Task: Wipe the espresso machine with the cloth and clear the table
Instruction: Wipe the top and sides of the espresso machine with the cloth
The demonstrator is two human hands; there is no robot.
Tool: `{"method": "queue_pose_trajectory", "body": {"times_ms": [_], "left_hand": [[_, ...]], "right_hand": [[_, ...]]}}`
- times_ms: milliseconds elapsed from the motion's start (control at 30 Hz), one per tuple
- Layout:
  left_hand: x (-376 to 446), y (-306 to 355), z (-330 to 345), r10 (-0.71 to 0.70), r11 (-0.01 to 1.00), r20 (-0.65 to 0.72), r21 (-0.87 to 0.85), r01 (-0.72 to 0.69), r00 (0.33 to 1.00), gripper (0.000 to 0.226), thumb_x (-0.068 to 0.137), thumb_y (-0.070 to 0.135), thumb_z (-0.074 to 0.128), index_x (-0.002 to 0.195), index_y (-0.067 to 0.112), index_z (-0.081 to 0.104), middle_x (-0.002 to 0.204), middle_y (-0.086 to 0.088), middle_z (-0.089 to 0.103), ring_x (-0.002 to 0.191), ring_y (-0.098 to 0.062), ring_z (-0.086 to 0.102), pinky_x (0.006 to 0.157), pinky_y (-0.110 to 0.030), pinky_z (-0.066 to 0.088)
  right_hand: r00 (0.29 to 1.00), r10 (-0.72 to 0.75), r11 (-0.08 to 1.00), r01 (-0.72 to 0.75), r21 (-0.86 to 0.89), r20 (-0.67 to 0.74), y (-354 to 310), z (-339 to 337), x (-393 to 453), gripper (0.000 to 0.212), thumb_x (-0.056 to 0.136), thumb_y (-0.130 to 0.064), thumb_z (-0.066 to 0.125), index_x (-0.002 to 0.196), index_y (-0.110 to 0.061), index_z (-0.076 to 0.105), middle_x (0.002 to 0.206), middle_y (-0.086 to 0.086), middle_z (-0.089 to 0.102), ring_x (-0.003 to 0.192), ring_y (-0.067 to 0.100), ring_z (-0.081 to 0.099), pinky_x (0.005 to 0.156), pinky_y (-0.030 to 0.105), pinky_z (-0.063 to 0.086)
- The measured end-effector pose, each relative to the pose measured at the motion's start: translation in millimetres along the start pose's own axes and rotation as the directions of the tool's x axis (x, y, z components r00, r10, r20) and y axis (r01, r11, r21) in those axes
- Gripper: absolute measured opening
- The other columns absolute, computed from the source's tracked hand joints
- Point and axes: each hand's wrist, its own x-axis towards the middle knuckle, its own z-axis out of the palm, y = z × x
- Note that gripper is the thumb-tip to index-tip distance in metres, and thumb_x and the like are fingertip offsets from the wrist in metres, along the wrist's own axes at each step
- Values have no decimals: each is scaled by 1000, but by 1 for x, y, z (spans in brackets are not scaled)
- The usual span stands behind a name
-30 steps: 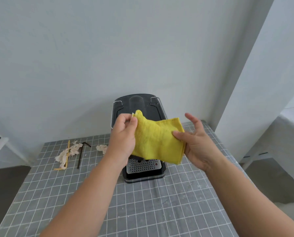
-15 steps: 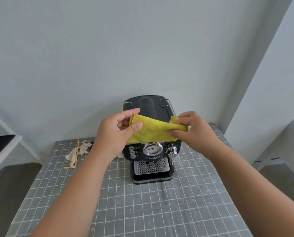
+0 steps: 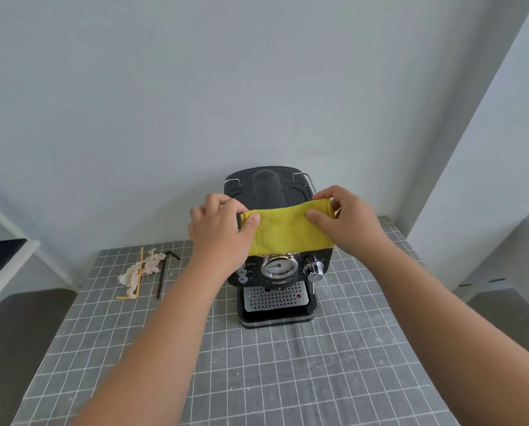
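over one espresso machine (image 3: 275,272), two hands hold one cloth (image 3: 291,230).

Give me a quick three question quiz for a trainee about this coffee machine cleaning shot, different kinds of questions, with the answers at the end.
1. True or false: both hands hold the cloth.
2. Multiple choice: the litter lies on which side of the machine, as the person sees it? A) left B) right C) in front
3. Fill in: on the machine's front, the gauge sits between the small buttons and a chrome ____.

Key
1. True: the left hand and the right hand each pinch an end.
2. A: the crumpled paper, yellow straw and black straw lie on the table to its left.
3. knob
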Motion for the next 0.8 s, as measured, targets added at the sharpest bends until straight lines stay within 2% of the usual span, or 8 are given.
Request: {"method": "queue_pose_trajectory", "body": {"times_ms": [100,133,200,300,367,467,600,800], "left_hand": [[9,-1,13,10,997,-54,75,-6,998,22,93,47,52,101,28,58,124,8,40,119,-24,28,94,-37,24],[12,-2,16,21,996,-69,93,-14,997,21,93,46,51,101,29,58,125,9,40,120,-24,28,95,-38,24],[17,-5,20,34,994,-86,106,-25,996,19,93,45,51,102,30,59,125,9,42,120,-25,29,96,-40,24],[26,-10,20,-40,999,-86,21,42,995,19,96,35,45,110,31,58,130,8,45,124,-25,32,97,-40,26],[35,-15,19,-112,992,-76,-72,107,991,26,98,30,41,120,29,55,134,5,46,126,-26,34,99,-41,28],[48,-23,22,-152,952,-46,-277,134,987,30,99,23,40,126,23,53,138,1,47,130,-25,37,105,-41,30],[59,-26,28,-231,806,40,-552,214,972,33,100,20,38,131,21,50,140,0,49,131,-18,43,111,-39,34],[68,-19,31,-253,812,90,-521,262,963,39,100,16,37,137,23,45,144,0,46,131,-19,44,109,-35,36]], "right_hand": [[908,-370,870,265,-416,-195,-3,15,1,29,82,-30,68,110,-20,66,105,7,58,93,29,54,82,38,48],[851,-495,806,375,-458,-174,-5,21,0,29,83,-30,65,110,-19,68,109,8,60,95,32,56,82,41,49],[772,-633,686,595,-419,60,-8,34,-3,35,89,-33,52,116,-17,68,122,8,63,106,34,59,89,42,49],[697,-587,634,712,-300,412,-8,49,-2,50,98,-40,31,135,-18,55,144,1,51,134,30,44,111,41,36],[688,-538,633,711,-305,487,-10,51,3,50,101,-42,27,145,-21,43,152,-5,38,145,23,26,119,33,19],[668,-454,636,706,-311,589,-25,50,16,48,105,-37,26,150,-22,31,158,-9,24,149,16,8,115,21,0],[660,-323,745,619,-248,678,-39,54,49,45,105,-31,29,149,-21,33,158,-10,24,149,16,7,121,33,6],[722,-258,765,558,-321,642,-49,76,101,43,105,-26,31,148,-19,37,158,-8,26,149,20,9,121,37,8]]}}
